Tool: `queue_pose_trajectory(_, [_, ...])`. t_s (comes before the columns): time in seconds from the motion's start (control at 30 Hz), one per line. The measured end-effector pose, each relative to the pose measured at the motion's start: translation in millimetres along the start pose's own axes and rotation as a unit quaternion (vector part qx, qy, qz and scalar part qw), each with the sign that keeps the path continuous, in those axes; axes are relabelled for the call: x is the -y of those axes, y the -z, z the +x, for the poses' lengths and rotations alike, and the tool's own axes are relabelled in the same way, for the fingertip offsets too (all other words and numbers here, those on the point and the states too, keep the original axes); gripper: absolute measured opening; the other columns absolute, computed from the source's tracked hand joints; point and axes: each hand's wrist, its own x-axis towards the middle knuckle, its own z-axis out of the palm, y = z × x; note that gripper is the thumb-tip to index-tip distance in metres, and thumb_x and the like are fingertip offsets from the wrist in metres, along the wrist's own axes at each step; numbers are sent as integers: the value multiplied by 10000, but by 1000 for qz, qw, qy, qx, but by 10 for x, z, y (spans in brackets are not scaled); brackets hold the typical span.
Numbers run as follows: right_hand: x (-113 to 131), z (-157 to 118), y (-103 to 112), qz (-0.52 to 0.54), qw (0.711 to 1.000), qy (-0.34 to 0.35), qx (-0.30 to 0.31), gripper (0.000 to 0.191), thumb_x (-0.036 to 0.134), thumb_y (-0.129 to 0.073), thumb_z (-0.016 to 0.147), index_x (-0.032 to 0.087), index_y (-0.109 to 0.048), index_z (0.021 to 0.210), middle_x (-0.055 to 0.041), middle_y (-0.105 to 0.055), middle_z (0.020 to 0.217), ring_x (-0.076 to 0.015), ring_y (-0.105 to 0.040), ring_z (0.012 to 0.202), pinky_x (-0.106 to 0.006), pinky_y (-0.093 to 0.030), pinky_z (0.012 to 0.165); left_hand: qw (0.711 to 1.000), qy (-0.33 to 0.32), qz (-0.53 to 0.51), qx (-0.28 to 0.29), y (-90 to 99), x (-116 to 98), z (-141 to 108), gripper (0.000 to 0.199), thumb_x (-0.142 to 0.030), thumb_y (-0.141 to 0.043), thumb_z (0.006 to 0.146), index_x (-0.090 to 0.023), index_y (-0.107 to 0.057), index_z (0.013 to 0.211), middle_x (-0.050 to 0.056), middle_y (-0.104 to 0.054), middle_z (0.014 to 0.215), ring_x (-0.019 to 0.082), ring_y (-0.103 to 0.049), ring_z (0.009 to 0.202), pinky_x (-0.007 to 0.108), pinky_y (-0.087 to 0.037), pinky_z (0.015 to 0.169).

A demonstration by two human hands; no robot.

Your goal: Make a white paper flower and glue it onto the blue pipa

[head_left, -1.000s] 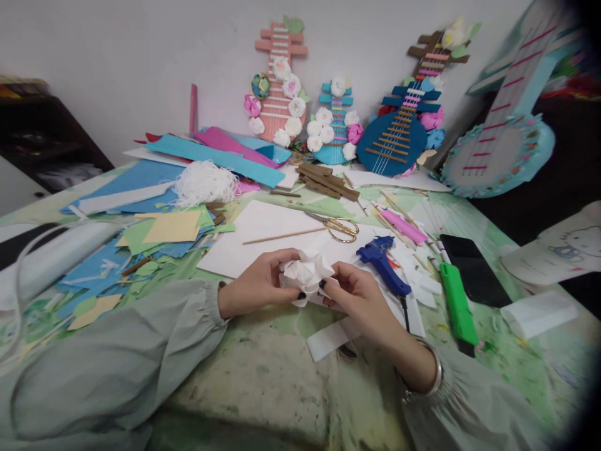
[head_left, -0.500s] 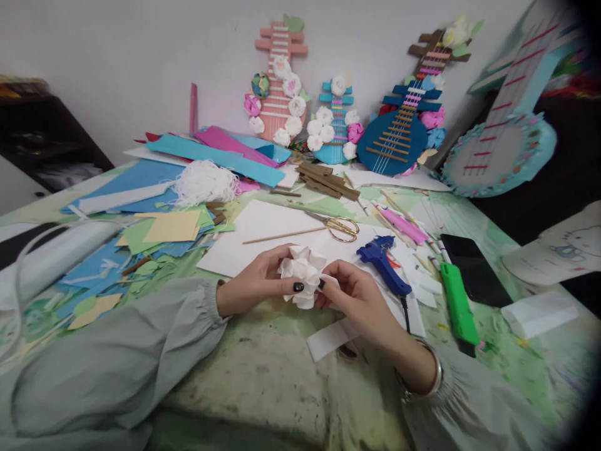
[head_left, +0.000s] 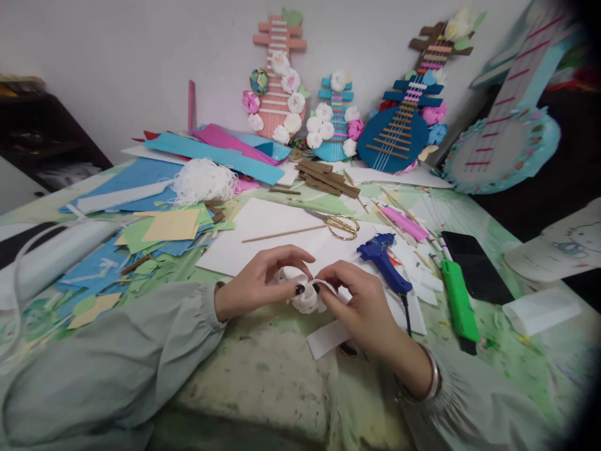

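In the head view, the white paper flower (head_left: pixel 304 302) is between the 2 hands, over the table (head_left: pixel 263 369), towards its near edge and seen against the near border of the white sheet (head_left: pixel 260 222). The left hand (head_left: pixel 258 279) grips its left side, thumb against it, index finger arched above. The right hand (head_left: pixel 364 304), on its right, pinches a white petal (head_left: pixel 329 285) between thumb and index finger. Roundish, the flower shows no clear long axis; neither hand is plainly nearer. 1 loose strip (head_left: pixel 325 339) slants out beneath the right hand.
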Motion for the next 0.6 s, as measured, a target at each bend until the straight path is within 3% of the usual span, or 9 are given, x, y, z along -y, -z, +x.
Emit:
queue_pose_trajectory(0.17, [19,-38,-25,-34,997,73,-17,103,92,-527,820,182,-552,864,-21,-579,775,-133,-528,702,-236,-409,623,984,-16,167,-57,-117,-152,-66,462,-120,-585,702,-170,-550,1160,58,-672,988,197,-633,897,279,-494,767])
queue_pose_trajectory(0.33, [19,-81,-60,-72,987,141,-18,150,91,-487,855,195,-539,951,-51,-610,871,-152,-576,800,-254,-460,689,958,-62,265,-94,-195,-249,-123,482,-76,-530,660,-176,-557,1130,37,-679,953,182,-636,863,283,-492,781])
queue_pose_trajectory(0.6, [51,-116,-65,-157,967,202,-9,165,84,-469,868,176,-575,954,-86,-657,915,-179,-589,833,-295,-491,725,911,-134,380,-91,-249,-167,-174,562,-25,-503,659,-176,-491,1200,68,-627,992,210,-572,938,345,-479,836])
